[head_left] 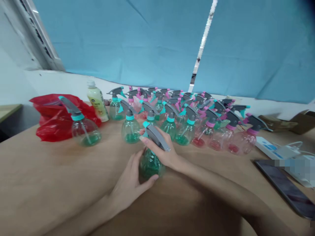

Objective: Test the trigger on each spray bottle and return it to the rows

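A green-tinted clear spray bottle (151,165) with a grey and teal trigger head stands before me, held in both hands. My left hand (134,182) curves round the lower body, thumb in front. Around the neck, just under the grey spray head (157,136), my right hand (166,149) is closed. Behind it are rows of similar spray bottles, green ones (131,131) to the left and pink ones (220,137) to the right. A separate green-bottomed spray bottle (86,132) stands at the left.
At the left lies a red plastic bag (59,114) beside a pale yellow-green drink bottle (97,101). On the right are a dark phone (283,186), a white power strip (268,147) with cables, and brown cardboard (304,121). A blue curtain (147,42) hangs behind the table (103,170).
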`<control>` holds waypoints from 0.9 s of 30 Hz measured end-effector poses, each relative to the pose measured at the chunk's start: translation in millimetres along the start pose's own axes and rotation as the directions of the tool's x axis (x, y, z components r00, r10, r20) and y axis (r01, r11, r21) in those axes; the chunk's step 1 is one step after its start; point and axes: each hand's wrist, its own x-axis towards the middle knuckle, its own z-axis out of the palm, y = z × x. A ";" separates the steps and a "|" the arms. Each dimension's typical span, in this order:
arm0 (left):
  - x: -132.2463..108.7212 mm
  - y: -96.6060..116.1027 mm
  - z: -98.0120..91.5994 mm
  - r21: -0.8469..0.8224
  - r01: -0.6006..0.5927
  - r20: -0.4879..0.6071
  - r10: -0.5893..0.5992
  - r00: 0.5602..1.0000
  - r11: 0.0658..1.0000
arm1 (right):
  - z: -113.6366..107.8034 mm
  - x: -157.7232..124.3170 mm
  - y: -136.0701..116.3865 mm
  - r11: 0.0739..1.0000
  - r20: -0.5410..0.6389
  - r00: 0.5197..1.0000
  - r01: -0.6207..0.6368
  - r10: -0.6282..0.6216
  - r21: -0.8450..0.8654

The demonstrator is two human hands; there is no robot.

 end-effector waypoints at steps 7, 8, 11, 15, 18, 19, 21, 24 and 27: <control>-13.1 -18.7 -35.5 0.234 -0.002 -0.294 0.073 0.953 0.972 | 68.0 19.6 -5.3 0.998 0.037 0.998 0.050 -0.052 0.047; -13.4 -23.3 -42.9 0.289 -0.007 -0.315 0.103 0.944 0.957 | 75.2 24.3 -6.0 0.998 0.043 0.998 0.046 -0.048 0.038; -14.3 -38.8 -67.0 0.463 -0.023 -0.327 0.195 0.925 0.886 | 86.3 38.2 -8.0 0.995 0.126 0.989 0.080 -0.072 -0.057; -12.8 -58.9 -94.2 0.589 0.074 -0.330 0.156 0.931 0.805 | 76.1 51.7 -11.1 0.939 0.243 0.944 0.275 -0.223 -0.205; -5.3 -70.4 -106.3 0.632 0.132 -0.340 0.120 0.933 0.763 | 59.0 61.8 -14.4 0.844 0.247 0.916 0.390 -0.316 -0.368; -1.7 -73.4 -108.8 0.634 0.145 -0.349 0.113 0.930 0.760 | 53.8 66.4 -15.3 0.787 0.239 0.900 0.435 -0.365 -0.437; 6.0 -78.2 -112.3 0.640 0.151 -0.350 0.111 0.930 0.754 | 46.5 77.7 -15.5 0.654 0.216 0.878 0.466 -0.428 -0.596; 16.3 -83.6 -114.6 0.684 0.166 -0.353 0.124 0.927 0.711 | 44.8 96.6 -10.9 0.490 0.212 0.889 0.407 -0.405 -0.771; 23.5 -87.4 -114.9 0.710 0.167 -0.344 0.130 0.930 0.684 | 51.3 111.5 -2.7 0.385 0.188 0.932 0.303 -0.309 -0.872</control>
